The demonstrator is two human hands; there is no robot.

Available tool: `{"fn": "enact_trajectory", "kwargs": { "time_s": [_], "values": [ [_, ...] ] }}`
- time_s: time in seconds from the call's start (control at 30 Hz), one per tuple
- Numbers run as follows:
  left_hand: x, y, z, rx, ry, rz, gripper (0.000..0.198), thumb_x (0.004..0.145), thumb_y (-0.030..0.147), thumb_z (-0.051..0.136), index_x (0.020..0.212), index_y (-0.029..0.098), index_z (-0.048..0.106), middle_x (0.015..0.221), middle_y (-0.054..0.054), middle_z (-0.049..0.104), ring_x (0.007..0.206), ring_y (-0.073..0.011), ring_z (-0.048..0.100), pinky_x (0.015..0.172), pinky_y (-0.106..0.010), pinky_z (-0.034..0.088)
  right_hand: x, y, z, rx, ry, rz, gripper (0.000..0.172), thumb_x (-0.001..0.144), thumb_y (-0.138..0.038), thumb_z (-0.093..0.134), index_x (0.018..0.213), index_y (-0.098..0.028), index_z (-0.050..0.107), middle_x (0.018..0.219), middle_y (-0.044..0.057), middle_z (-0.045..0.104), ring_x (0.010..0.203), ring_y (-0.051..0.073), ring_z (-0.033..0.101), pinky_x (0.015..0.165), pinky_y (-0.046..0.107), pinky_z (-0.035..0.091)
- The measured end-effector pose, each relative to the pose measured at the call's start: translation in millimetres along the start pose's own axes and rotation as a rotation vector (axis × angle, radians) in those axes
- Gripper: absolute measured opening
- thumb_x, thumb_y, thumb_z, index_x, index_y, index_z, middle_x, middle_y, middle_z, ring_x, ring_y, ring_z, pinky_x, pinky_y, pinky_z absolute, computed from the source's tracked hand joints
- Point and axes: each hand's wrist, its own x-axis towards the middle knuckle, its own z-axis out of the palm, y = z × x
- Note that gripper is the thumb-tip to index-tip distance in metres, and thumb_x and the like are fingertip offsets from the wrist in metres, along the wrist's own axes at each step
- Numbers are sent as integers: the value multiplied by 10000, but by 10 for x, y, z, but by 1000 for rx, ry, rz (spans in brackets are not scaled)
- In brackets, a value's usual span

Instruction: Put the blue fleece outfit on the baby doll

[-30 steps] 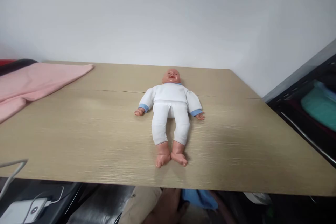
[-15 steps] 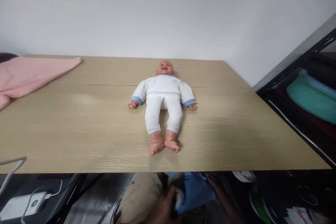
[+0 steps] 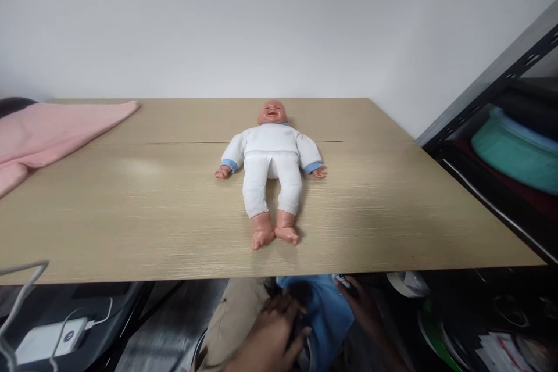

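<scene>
A small round mark sits on the white box [image 3: 47, 346] low on the left, but it is too tiny to read.

Both hands are down low, under the near edge of the table [image 3: 131, 215]. The left hand [image 3: 270, 340] lies palm down on a blue cloth [image 3: 329, 311] in the lap, and its fingers bend over the cloth and hold it. The right hand [image 3: 361, 305] touches the far side of the same cloth. It is dark and blurry there, so I cannot tell if its fingers are open or closed.

A baby doll [image 3: 271, 157] in white clothes lies on its back in the middle of the table, feet toward the near edge. There is bare wood all around it. A pink cloth [image 3: 52, 133] lies at the far left, well apart from the doll. A black shelf [image 3: 492, 93] stands just past the table's right edge, with a green cloth [image 3: 514, 154] inside.
</scene>
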Motion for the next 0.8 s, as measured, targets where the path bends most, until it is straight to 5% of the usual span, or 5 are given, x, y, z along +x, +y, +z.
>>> {"fn": "enact_trajectory", "kwargs": {
  "time_s": [0.1, 0.2, 0.3, 0.5, 0.8],
  "values": [
    [4, 153, -265, -49, 20, 113, 295, 1064, 319, 657, 1344, 238, 705, 1399, -113, 740, 1357, -335, 663, 1197, -480, 512, -129, 117, 27, -53, 81, 97, 252, 1055, -495, 688, 988, -285, 810, 928, 55, 869, 810, 322, 866, 688, 384, 725],
    [-102, 315, -605, -95, -38, 309, 285, 1038, 332, 747, 1318, 290, 707, 1296, -40, 769, 1269, -276, 698, 1189, -419, 485, -188, -177, -123, -6, -114, 159, 147, 974, -294, 727, 1048, -250, 846, 1055, 75, 858, 990, 285, 864, 888, 370, 718],
    [-273, 482, -976, -131, -65, 433, 260, 1050, 400, 781, 1284, 305, 716, 1209, -15, 780, 1172, -231, 718, 1200, -394, 467, -88, -645, -362, 156, -327, 27, 381, 818, -50, 630, 1034, -272, 852, 1018, 33, 825, 924, 209, 852, 856, 255, 690],
    [-447, 622, -1412, -148, 76, 419, 856, 914, 560, 920, 1630, 373, 490, 1672, -104, 532, 1561, -347, 492, 1306, -491, 442, 391, -1254, -741, 200, -315, -305, 599, 917, 16, 656, 1405, -318, 756, 1134, 12, 803, 969, 121, 832, 900, 139, 657],
    [-418, 673, -1609, -356, 350, 448, 169, 1101, 354, 719, 1223, 256, 656, 1194, -61, 741, 1125, -225, 707, 997, -318, 587, 817, -1497, -900, -39, -141, -466, 513, 1013, -185, 783, 1503, -305, 690, 1182, 45, 781, 1029, 171, 806, 968, 222, 678]
  ]
}}
